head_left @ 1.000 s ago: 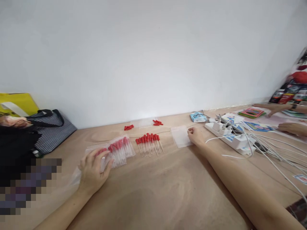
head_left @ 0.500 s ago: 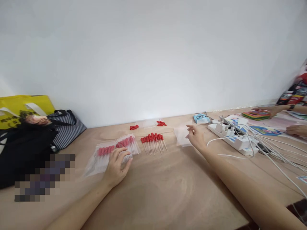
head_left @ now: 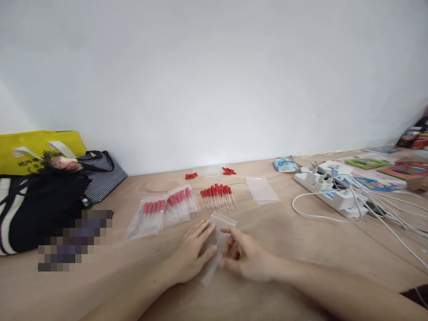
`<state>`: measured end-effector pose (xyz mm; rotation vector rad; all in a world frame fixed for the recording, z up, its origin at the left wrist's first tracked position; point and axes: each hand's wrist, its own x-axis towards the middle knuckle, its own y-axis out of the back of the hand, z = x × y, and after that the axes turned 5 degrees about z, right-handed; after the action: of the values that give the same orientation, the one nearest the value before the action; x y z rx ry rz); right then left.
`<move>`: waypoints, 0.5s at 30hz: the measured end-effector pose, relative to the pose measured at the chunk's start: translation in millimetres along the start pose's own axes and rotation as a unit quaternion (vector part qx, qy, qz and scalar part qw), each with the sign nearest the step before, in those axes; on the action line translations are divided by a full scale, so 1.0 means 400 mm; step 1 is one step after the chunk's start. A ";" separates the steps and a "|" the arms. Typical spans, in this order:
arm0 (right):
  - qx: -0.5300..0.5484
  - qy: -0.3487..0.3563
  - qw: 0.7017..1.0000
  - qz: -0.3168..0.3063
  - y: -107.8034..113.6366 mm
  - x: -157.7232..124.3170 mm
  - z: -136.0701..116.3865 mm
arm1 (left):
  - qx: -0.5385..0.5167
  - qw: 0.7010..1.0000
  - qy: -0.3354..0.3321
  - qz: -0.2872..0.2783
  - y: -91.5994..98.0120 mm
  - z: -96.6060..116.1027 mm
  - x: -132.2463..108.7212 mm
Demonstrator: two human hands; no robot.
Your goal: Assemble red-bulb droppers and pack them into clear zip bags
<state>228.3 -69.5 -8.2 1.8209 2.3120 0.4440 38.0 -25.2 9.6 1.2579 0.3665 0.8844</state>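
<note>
A clear plastic bag (head_left: 219, 221) lies slanted on the table between my two hands. My left hand (head_left: 197, 249) rests at the bag's left edge, fingers apart. On the other side is my right hand (head_left: 245, 256), its index finger and thumb spread at the bag and its other fingers curled. Beyond them is a fan of red-topped droppers (head_left: 217, 196). Filled bags of red-topped droppers (head_left: 154, 214) overlap on the left. A stack of flat clear bags (head_left: 262, 190) is right of the loose droppers.
Red pieces (head_left: 229, 170) lie near the wall. A blue mask (head_left: 285, 165) and a white power strip (head_left: 334, 196) with cables are on the right. Another person's hand (head_left: 417, 183) is at the far right; bags (head_left: 43, 214) stand left.
My right hand has come from the flat bags to the middle, where a clear bag now lies. My left hand has left the filled bags and moved right, toward me.
</note>
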 end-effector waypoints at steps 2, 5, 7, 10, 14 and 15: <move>-0.091 0.004 0.995 0.031 0.061 0.057 -0.001 | 0.017 0.998 -0.030 -0.060 0.009 -0.007 0.003; -0.256 -0.046 0.958 0.119 0.156 0.160 0.008 | 0.016 0.986 -0.101 -0.134 0.050 -0.028 0.028; -0.281 -0.061 0.945 0.155 0.195 0.219 0.019 | 0.018 0.978 -0.137 -0.158 0.075 -0.036 0.044; -0.297 -0.071 0.931 0.202 0.211 0.281 0.036 | 0.010 0.987 -0.113 -0.115 0.075 -0.028 0.046; -0.317 -0.078 0.916 0.235 0.193 0.334 0.055 | -0.018 0.995 -0.066 -0.075 0.036 -0.009 0.020; -0.321 -0.077 0.914 0.237 0.186 0.344 0.058 | -0.021 0.995 -0.066 -0.078 0.027 -0.007 0.014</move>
<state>270.6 82.6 1.8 1.9295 1.3535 0.9488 35.6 -18.8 20.2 1.2236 0.3343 0.6705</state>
